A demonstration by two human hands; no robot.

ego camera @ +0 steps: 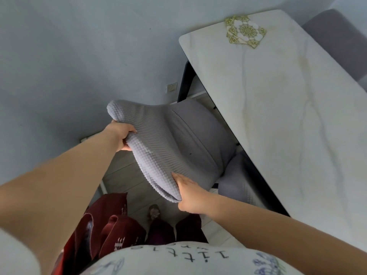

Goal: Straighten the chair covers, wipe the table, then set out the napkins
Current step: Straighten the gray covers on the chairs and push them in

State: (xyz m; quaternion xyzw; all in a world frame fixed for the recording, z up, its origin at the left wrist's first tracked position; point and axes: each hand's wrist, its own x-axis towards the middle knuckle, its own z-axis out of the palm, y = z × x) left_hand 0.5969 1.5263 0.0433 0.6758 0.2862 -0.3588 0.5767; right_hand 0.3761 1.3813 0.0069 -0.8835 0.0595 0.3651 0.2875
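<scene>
A grey waffle-textured chair cover (pixel 158 139) is stretched over the backrest of a chair tucked against the table. My left hand (pixel 123 135) grips the cover's far top corner. My right hand (pixel 188 193) grips its near corner, with the fabric bunched under the fingers. The chair seat (pixel 236 183), also covered in grey, shows below the table edge. The white marble-look table (pixel 288 116) runs along the right. A small stack of gold-and-white patterned napkins (pixel 245 31) lies at its far end.
A second grey-covered chair (pixel 341 40) stands beyond the table at the far right. A pale wall with a socket (pixel 171 87) is behind. Dark red cloth (pixel 107 225) hangs by my legs, above the light floor (pixel 123 175).
</scene>
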